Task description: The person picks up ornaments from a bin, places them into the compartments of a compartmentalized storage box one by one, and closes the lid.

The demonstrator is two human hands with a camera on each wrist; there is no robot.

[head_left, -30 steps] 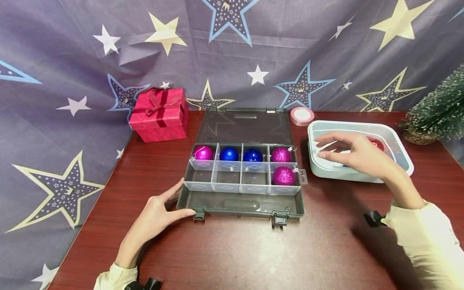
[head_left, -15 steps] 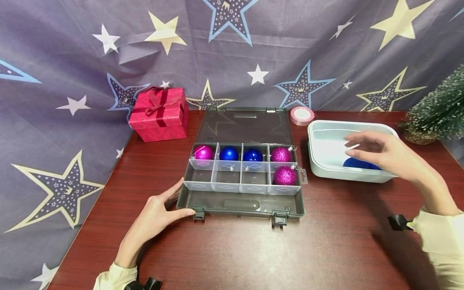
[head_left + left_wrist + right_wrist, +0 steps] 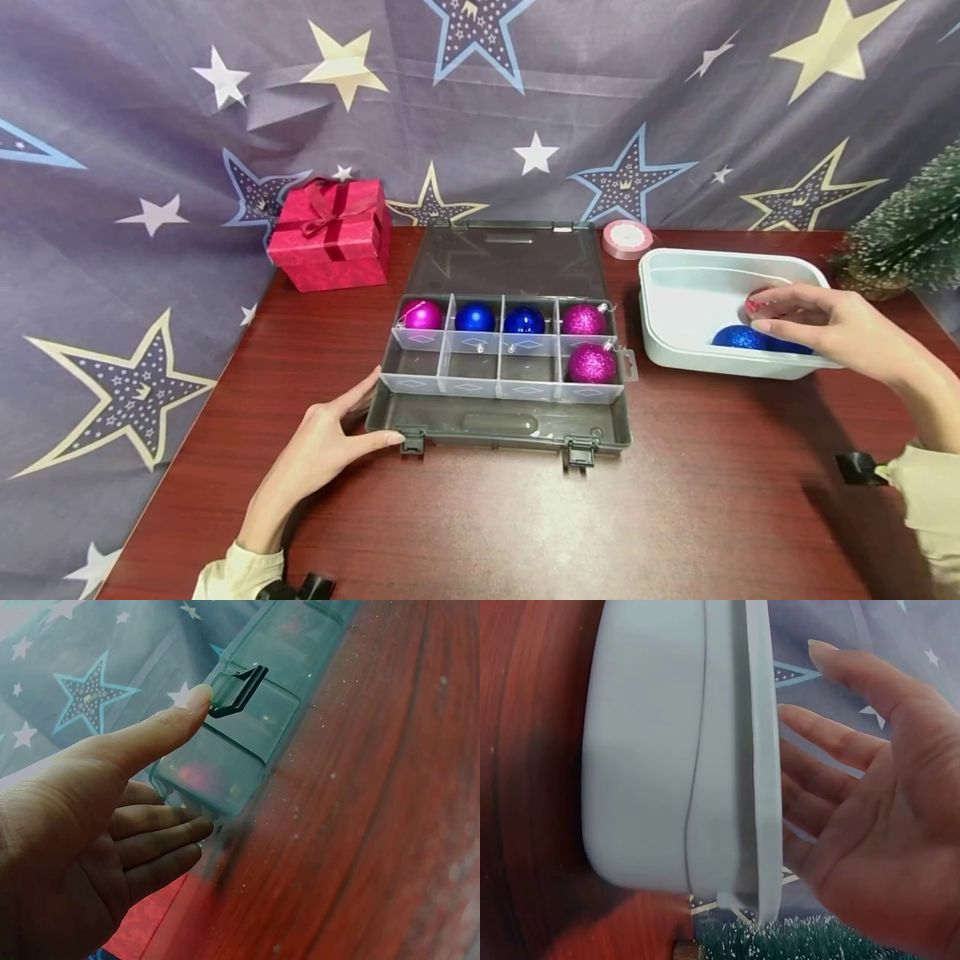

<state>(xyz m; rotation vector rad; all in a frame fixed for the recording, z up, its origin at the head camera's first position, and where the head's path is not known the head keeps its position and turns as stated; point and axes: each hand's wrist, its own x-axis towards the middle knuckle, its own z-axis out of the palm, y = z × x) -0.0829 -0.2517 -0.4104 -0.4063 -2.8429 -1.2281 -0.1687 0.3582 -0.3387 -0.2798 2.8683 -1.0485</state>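
Head view: the red ball (image 3: 753, 307) lies in the tub (image 3: 690, 357) near 2 blue balls (image 3: 738, 337); I judge it light, stiff, slippery, perhaps fragile, so I'd pinch its sides. The right hand (image 3: 840, 329) is over it, thumb and fingers parted, contact unclear. The left hand (image 3: 322, 446) has straight fingers, thumb touching the box (image 3: 431, 412).
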